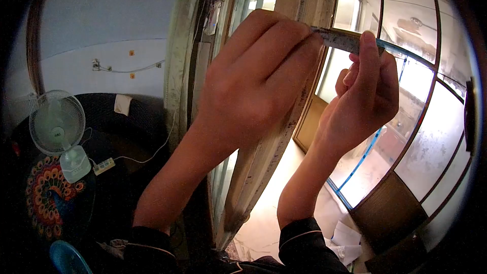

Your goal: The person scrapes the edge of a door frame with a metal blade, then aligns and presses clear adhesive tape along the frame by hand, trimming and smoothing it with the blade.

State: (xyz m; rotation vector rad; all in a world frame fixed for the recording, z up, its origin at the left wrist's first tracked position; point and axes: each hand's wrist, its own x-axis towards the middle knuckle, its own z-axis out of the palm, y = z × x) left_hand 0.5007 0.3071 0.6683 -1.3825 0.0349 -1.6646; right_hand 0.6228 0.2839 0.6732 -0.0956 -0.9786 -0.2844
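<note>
Both hands are raised in front of a worn wooden door frame. A flat, narrow grey strip spans the gap between them. My left hand has its fingers closed around the strip's left end; its fingertips are mostly hidden behind the back of the hand. My right hand pinches the strip's right end, with the thumb upright on the near side and the other fingers curled. What the strip is exactly cannot be made out.
At the left, a white fan stands beside a power strip and a peacock-patterned round surface. A blue rounded object is at the bottom left. Framed glass panels fill the right, with white crumpled material below.
</note>
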